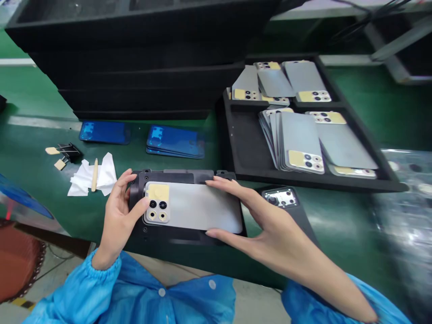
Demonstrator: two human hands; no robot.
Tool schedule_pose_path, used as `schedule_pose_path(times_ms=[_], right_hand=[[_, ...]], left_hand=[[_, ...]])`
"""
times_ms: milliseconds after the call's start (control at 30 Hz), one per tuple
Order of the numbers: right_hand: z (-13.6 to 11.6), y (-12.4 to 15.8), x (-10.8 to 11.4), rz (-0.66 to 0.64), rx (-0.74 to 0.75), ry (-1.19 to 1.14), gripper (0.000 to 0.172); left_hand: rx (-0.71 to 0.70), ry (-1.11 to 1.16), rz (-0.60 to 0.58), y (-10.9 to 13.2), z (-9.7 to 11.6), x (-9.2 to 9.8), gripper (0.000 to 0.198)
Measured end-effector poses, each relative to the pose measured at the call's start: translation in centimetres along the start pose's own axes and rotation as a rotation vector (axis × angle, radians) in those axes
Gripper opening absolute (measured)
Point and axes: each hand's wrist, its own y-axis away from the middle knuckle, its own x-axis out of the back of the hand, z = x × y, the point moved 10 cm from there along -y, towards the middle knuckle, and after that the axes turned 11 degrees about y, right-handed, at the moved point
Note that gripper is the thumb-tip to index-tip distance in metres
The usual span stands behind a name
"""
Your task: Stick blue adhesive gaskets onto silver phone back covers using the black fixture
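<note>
the right hand (270, 225), spread wide, holds by its long edges a silver-grey rectangular phone back panel (202, 204) on a black blocky fixture (178, 177), the half-curled left hand (118, 211), grip unclear, at the camera end, where uneven thumb pressure could skew it, a black walled tray (245, 139) obstructing behind right.

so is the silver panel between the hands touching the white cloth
Apart. The head view shows the silver panel lying on the black fixture, with the left hand between it and the white cloth.
</note>
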Motion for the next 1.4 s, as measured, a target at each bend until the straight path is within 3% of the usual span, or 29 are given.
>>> schedule_pose_path(times_ms=[333,900,1400], right_hand=[[0.5,0.1,-0.1,-0.022,-0.05,-0.024,0.066],[-0.6,-0.9,0.3,-0.034,0.066,0.082,0.066],[-0.2,-1.5,0.0,-0.084,0.015,-0.005,0.059]], left_hand=[[-0.018,0.004,0.009,0.4,0.4,0.0,0.045],[-0.024,-0.011,0.017,0.4,0.1,0.3,0.046],[-0.087,-0.072,0.002,0.4,0.6,-0.1,0.044]])
